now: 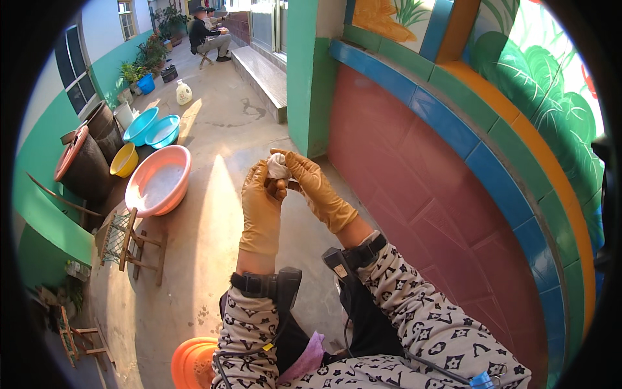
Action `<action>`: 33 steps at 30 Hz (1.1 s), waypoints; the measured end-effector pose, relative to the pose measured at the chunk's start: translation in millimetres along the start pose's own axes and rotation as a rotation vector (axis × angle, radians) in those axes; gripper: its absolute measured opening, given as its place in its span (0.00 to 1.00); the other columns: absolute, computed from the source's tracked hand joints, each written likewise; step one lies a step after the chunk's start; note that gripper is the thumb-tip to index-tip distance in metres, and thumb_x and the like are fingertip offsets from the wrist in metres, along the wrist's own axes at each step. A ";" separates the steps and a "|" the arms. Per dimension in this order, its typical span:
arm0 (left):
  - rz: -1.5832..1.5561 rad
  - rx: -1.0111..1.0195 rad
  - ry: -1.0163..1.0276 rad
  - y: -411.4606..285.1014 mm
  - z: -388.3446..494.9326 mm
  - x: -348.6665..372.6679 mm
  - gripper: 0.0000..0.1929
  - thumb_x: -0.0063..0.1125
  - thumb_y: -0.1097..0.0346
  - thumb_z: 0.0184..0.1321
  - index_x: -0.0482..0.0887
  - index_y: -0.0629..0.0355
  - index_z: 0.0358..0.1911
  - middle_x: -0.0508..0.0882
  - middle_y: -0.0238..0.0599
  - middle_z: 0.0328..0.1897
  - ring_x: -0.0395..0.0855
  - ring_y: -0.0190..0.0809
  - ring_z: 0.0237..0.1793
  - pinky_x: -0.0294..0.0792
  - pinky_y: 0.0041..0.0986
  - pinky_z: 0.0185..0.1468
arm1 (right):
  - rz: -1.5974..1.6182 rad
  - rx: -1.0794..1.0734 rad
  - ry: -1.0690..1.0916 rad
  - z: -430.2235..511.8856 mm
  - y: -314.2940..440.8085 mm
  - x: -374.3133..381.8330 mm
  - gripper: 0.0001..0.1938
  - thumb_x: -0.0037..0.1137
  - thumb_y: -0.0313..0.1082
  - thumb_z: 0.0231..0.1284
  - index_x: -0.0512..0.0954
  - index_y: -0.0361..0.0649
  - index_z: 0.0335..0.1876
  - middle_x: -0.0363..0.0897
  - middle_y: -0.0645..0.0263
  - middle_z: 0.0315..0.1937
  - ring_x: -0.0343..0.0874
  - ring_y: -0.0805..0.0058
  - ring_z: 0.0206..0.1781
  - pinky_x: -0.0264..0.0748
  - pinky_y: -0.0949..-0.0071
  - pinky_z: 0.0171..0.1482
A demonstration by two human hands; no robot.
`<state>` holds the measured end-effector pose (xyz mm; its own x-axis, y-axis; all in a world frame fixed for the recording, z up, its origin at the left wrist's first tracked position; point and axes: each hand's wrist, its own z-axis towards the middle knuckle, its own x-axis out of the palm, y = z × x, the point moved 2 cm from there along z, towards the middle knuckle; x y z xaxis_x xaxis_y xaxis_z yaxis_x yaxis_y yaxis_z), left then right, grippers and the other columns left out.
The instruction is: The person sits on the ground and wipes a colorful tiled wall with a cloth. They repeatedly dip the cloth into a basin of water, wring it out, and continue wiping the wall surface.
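A crumpled white wad (278,167), perhaps wet cloth, is held out in front of me between both hands. My left hand (261,204) wears a tan rubber glove and grips the wad from the left and below. My right hand (320,187), gloved alike, has its fingers over the wad's top and right side. The gloved fingers hide part of it. Across my lap lies a purple cloth (303,359). Beside my left forearm stands an orange plastic bucket or basin (182,362), partly covered by the sleeve.
At left sit a pink basin (182,180) of sudsy water, a yellow basin (125,160), and two turquoise basins (142,126). A wooden folding stool (129,243) stands nearer. A tiled wall (423,185) rises on my right. A jug (183,92) and a seated person (206,36) are farther off.
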<state>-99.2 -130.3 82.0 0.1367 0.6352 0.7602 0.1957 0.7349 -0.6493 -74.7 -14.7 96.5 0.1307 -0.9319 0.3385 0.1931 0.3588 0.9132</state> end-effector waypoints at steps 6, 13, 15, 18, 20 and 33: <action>-0.007 0.002 -0.086 26.8 -1.8 -3.5 0.10 0.45 0.53 0.73 0.75 0.45 0.37 0.75 0.24 0.21 0.69 0.27 0.16 0.61 0.20 0.19 | -0.119 -0.059 0.022 -5.8 -13.7 12.6 0.19 0.50 0.47 0.74 0.77 0.42 0.59 0.74 0.76 0.29 0.64 0.95 0.25 0.62 0.92 0.25; 0.278 -0.042 -0.080 34.1 -4.4 -18.8 0.20 0.44 0.43 0.72 0.76 0.50 0.52 0.82 0.35 0.40 0.82 0.35 0.39 0.78 0.31 0.42 | -0.143 -0.104 -0.275 2.7 -12.6 -11.5 0.15 0.51 0.41 0.73 0.79 0.37 0.53 0.83 0.68 0.39 0.79 0.84 0.39 0.76 0.82 0.41; 0.178 -0.071 -0.097 34.8 -4.0 -25.6 0.23 0.43 0.41 0.72 0.75 0.53 0.55 0.81 0.39 0.45 0.82 0.38 0.46 0.78 0.34 0.49 | -0.195 -0.342 -0.212 -0.2 -8.0 -9.4 0.15 0.50 0.40 0.74 0.79 0.38 0.54 0.82 0.68 0.36 0.78 0.84 0.32 0.76 0.82 0.32; -0.051 -0.140 0.051 38.7 4.5 -33.5 0.22 0.42 0.45 0.74 0.75 0.58 0.54 0.82 0.42 0.47 0.82 0.42 0.47 0.78 0.36 0.51 | -0.496 -0.196 -0.009 -9.1 -17.8 2.6 0.15 0.53 0.36 0.71 0.78 0.36 0.56 0.84 0.63 0.38 0.80 0.81 0.39 0.77 0.79 0.42; -0.093 -0.130 -0.026 41.9 8.0 -43.1 0.20 0.42 0.49 0.75 0.75 0.58 0.53 0.82 0.41 0.45 0.83 0.43 0.44 0.79 0.36 0.47 | -0.743 -0.239 -0.009 -13.3 -22.9 9.2 0.14 0.54 0.35 0.70 0.79 0.42 0.56 0.85 0.60 0.42 0.80 0.78 0.42 0.76 0.76 0.47; 0.154 -0.064 -0.072 19.1 -3.6 -38.2 0.12 0.51 0.68 0.71 0.72 0.64 0.54 0.80 0.45 0.52 0.83 0.44 0.51 0.77 0.37 0.58 | -0.374 -0.114 -0.404 1.6 -18.3 -33.0 0.12 0.58 0.33 0.68 0.80 0.36 0.52 0.82 0.68 0.35 0.79 0.83 0.34 0.80 0.80 0.36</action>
<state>-97.2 -141.4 40.7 0.1010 0.7562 0.6465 0.2395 0.6122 -0.7535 -84.1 9.4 69.0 -0.3455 -0.9353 0.0769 0.2619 -0.0174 0.9649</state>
